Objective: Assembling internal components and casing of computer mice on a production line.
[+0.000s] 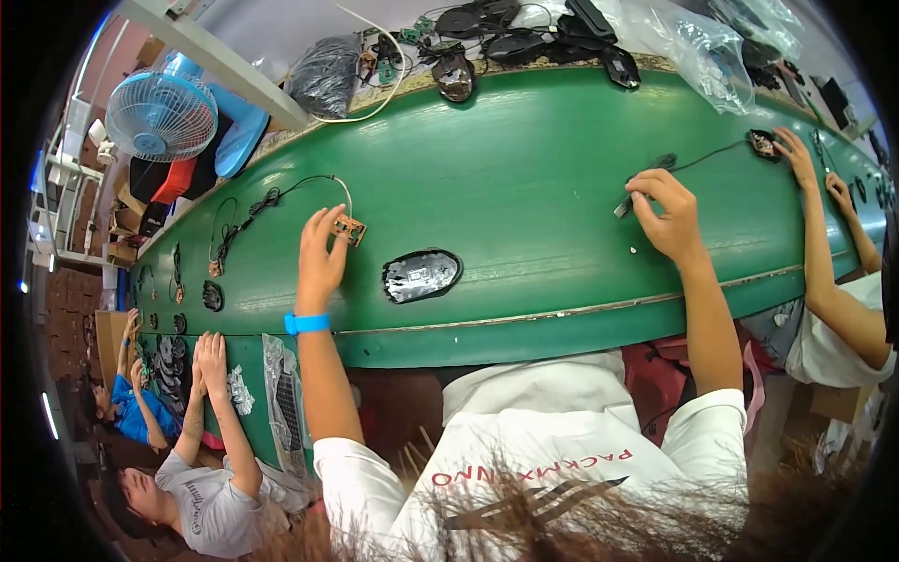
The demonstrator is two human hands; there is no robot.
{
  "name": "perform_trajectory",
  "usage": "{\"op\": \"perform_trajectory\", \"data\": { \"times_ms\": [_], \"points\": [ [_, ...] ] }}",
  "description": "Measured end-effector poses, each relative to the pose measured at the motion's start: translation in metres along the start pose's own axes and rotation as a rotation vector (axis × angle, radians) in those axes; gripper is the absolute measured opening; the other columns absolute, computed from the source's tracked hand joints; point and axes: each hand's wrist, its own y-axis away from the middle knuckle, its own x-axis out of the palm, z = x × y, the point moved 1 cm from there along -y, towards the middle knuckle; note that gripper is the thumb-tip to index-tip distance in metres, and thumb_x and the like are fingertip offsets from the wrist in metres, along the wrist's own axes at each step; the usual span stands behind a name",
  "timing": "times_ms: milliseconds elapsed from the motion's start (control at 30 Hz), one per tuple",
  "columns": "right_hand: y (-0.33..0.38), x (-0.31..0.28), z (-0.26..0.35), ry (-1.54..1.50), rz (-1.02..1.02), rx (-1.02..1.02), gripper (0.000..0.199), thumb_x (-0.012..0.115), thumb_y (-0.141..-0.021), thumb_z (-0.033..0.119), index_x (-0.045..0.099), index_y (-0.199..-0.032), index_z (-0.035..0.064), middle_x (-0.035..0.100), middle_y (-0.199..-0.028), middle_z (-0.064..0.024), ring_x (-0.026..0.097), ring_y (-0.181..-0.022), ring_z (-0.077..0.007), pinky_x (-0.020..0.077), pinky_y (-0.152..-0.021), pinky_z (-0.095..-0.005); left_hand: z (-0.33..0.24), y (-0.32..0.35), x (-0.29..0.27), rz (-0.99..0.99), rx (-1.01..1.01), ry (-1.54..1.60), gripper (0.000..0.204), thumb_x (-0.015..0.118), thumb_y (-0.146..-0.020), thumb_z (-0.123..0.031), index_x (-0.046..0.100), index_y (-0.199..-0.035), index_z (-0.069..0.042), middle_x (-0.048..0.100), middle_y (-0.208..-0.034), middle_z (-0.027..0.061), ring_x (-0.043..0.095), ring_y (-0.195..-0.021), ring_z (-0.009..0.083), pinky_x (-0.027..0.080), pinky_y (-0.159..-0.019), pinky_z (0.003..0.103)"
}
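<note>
My left hand (321, 258), with a blue band at the wrist, is closed on the edge of a small brown circuit board (350, 230). A thin cable (272, 199) loops from that board to a dark bundle lying to the left on the green belt. Between my hands a black mouse shell (421, 276) with a shiny inner face lies on the belt, untouched. My right hand (667, 217) pinches a dark cable by its USB plug (622, 207). That cable's bundle (661, 163) shows beyond my fingers, and its lead runs right to an opened mouse (765, 144).
A co-worker's hand (796, 157) touches the opened mouse at right. Another person's hands (212, 363) are at the belt's near left. Along the far ledge lie mice (454, 77), a black bag (323, 77) and clear plastic (698, 56). A blue fan (161, 114) stands far left.
</note>
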Motion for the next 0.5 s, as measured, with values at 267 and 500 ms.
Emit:
{"op": "perform_trajectory", "data": {
  "times_ms": [267,500],
  "points": [
    [-0.004,-0.021,-0.012,-0.203,-0.192,0.210,0.065,0.061,-0.085,-0.005,0.056,-0.147,0.0134,0.071,-0.121,-0.0118,0.070,-0.085,-0.0188,0.0551,-0.071,-0.0301,0.009,-0.012,0.015,0.038,0.059,0.043,0.042,0.058,-0.093,-0.003,0.063,-0.134,-0.007,0.064,-0.119,0.0177,0.059,-0.112,0.0364,0.047,-0.098,0.045],
    [-0.020,-0.097,0.029,-1.244,-0.181,-0.144,0.095,0.063,-0.082,0.014,0.019,-0.166,0.0262,0.026,-0.164,-0.0303,0.070,-0.074,-0.0237,0.0546,-0.060,-0.0267,-0.015,0.008,0.012,0.019,-0.010,0.081,0.038,0.057,-0.095,-0.003,0.064,-0.132,-0.006,0.066,-0.112,0.0172,0.061,-0.106,0.0340,0.049,-0.093,0.043]
  ]
}}
